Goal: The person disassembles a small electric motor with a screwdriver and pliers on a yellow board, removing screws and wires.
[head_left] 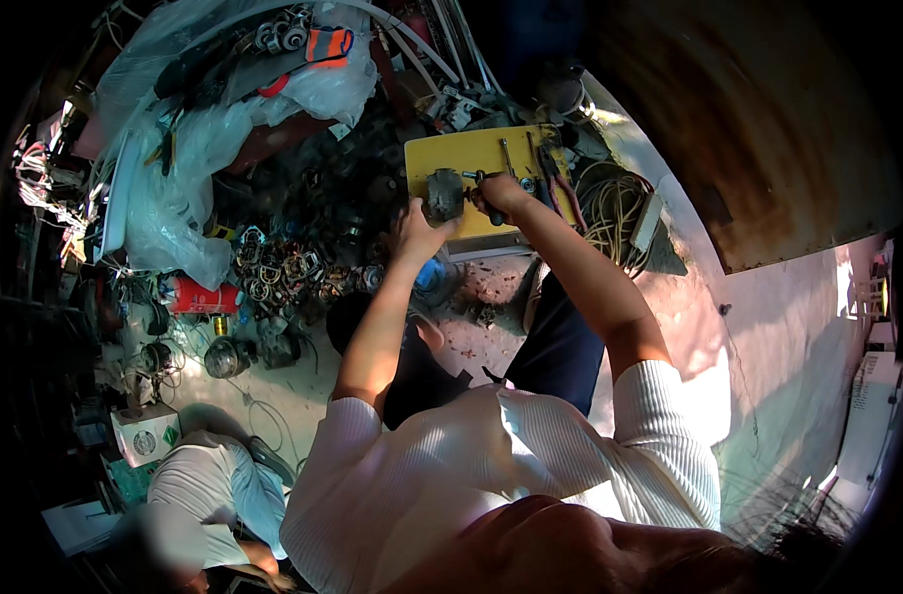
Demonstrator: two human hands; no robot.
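On a small yellow-topped table lies a grey cylindrical metal part that looks like a motor body. My left hand grips its near left side, fingers partly hidden by it. My right hand is closed around a dark-handled hand tool, at the right side of the metal part. The tool's exact kind is too small to make out, and I cannot tell if it touches the part. Beyond my right hand lie pliers with red handles and a slim metal tool.
Piles of motor parts and copper coils spread left of the table, with a red cylinder and clear plastic sheeting. Coiled cable lies to the right. A rusty metal panel stands farther right. Another person bends down at lower left.
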